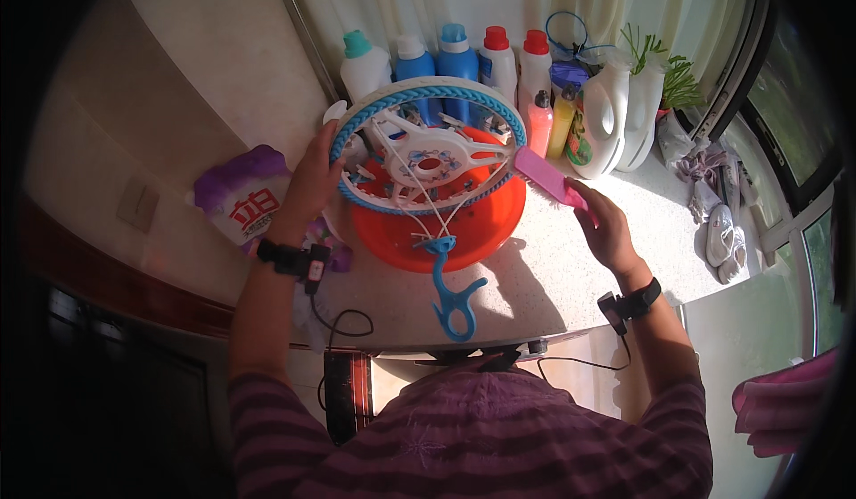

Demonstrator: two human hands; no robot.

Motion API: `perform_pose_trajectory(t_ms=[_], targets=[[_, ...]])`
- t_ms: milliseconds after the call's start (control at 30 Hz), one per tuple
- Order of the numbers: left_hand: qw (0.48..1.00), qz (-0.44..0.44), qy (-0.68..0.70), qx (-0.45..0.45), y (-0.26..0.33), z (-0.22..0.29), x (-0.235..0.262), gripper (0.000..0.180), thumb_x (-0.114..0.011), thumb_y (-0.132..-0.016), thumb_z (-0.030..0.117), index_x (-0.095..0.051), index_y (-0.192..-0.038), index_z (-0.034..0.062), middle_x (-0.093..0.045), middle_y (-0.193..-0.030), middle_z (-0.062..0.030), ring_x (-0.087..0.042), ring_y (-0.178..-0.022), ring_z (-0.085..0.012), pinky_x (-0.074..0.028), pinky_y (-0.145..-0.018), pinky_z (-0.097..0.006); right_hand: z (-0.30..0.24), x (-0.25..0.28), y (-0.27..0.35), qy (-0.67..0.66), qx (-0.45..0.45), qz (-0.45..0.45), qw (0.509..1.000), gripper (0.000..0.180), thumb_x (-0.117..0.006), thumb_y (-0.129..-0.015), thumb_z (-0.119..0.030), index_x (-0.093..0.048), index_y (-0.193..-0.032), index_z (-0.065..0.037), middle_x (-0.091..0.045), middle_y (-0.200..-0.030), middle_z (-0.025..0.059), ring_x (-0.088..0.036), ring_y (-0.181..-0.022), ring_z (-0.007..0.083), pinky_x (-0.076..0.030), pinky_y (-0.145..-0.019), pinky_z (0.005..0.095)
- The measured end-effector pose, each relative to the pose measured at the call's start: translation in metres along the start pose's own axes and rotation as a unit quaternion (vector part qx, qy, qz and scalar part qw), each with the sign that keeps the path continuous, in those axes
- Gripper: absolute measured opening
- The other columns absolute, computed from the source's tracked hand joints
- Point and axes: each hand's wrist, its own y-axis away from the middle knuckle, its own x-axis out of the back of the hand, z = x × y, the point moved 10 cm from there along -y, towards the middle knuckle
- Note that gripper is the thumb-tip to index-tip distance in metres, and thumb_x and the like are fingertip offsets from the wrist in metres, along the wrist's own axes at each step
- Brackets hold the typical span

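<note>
A pale speckled counter [571, 267] runs along a curtained window, sunlit, with a row of detergent bottles [464, 57] at the back and a purple-and-white bag [245, 200] to the left.

From the head camera, a round blue-and-white clip hanger [426, 147] stands tilted over an orange basin [446, 227], its blue hook [455, 298] trailing on cords down onto the counter. The left hand [308, 182] grips the hanger's left rim, fingers curled around the ring. The right hand [606, 227] pinches the end of a pink flat brush [546, 178], whose far end touches the hanger's right rim; the fingers look pressed together, though the glare makes this hard to confirm.

The step in hand seems to be scrubbing the hanger over the basin. The next move likely calls for a steady left grip while the brush works along the rim, and for keeping the cords clear.
</note>
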Motion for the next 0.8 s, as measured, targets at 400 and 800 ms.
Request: perform_pose_trajectory(t_ms=[400,800], targets=[[0.999,0.014,0.032,0.005,0.003,-0.006,0.0,0.067,-0.06,-0.09,0.001,-0.031,-0.15,0.0109,-0.05,-0.135,-0.0235,-0.051,-0.124,-0.0389,-0.043,-0.102,-0.042,-0.137,-0.043,-0.162,0.16,0.3,0.001,0.941,0.048,-0.063,-0.091,-0.014,-0.055,-0.137,-0.025,-0.06,-0.081,0.0073,-0.062,-0.072,0.0226,-0.05,-0.057,0.0351],[0.996,0.045,0.077,-0.008,0.002,-0.004,0.005,0.062,-0.06,-0.089,0.0,-0.039,-0.146,0.009,-0.051,-0.138,-0.0221,-0.052,-0.125,-0.037,-0.043,-0.103,-0.04,-0.091,-0.029,-0.171,0.168,0.229,-0.037,0.958,0.054,-0.066,-0.09,-0.01,-0.056,-0.138,-0.031,-0.062,-0.079,0.0063,-0.061,-0.073,0.0203,-0.051,-0.061,0.034]])
